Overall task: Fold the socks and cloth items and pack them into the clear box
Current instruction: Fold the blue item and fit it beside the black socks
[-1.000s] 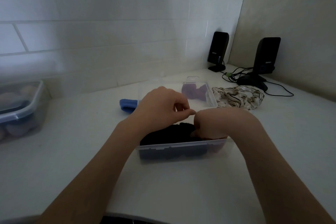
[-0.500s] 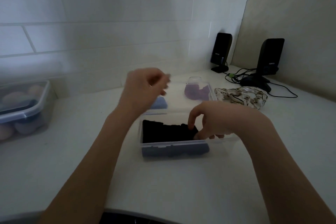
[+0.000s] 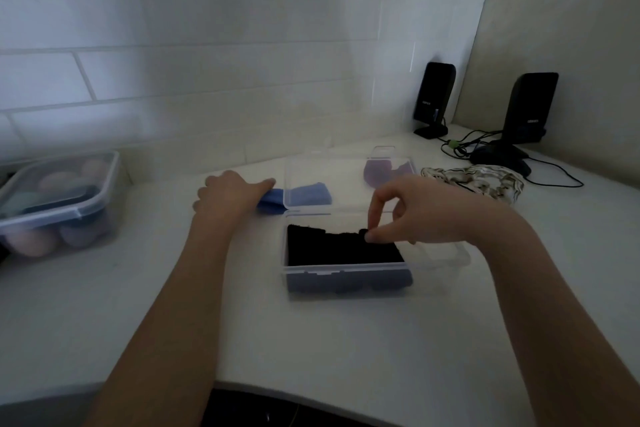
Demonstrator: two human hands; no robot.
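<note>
I can't read any text here: each speaker [image 3: 433,95] [image 3: 531,107], at my one and two o'clock, carries a small pale logo, too blurred.

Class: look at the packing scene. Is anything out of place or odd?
Nothing is spilled or damaged. The black cloth fills only the left of the clear box; the blue cloth and patterned cloth lie unpacked on the counter.

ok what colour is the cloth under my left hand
Blue cloth, under the left hand; head view shows it.
</note>
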